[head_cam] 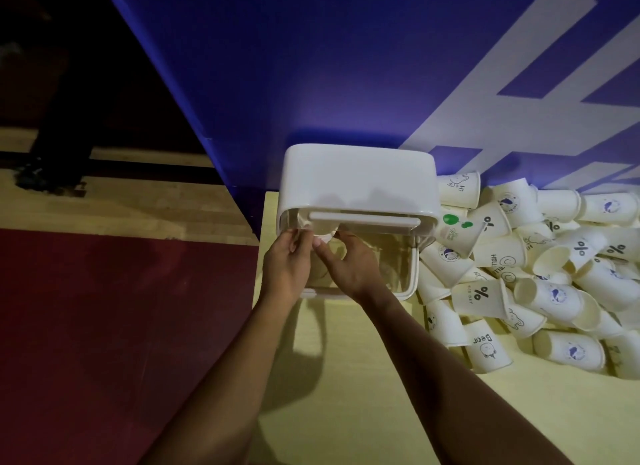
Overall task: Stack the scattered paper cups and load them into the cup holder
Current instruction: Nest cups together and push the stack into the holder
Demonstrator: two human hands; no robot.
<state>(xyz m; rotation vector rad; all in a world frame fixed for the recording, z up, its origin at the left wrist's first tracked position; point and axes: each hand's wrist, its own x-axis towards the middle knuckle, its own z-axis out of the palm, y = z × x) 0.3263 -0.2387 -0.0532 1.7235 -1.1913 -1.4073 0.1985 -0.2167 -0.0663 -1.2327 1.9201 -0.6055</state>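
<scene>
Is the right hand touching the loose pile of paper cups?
Apart. The head view shows the right hand curled round a cup at the cup holder's front, with a stretch of its clear front between hand and pile.

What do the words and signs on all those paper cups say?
"Hi!" – on the cup beside the cup holder.
"%" – on several cups; the small print beside it is blurred.
"HELL", rest hidden – on the smiley cup.
"Bear" – upside down, on the nearest cup.
Round blue logos: too small to read.
Big white marks on the blue wall: cut off, unreadable.
</scene>
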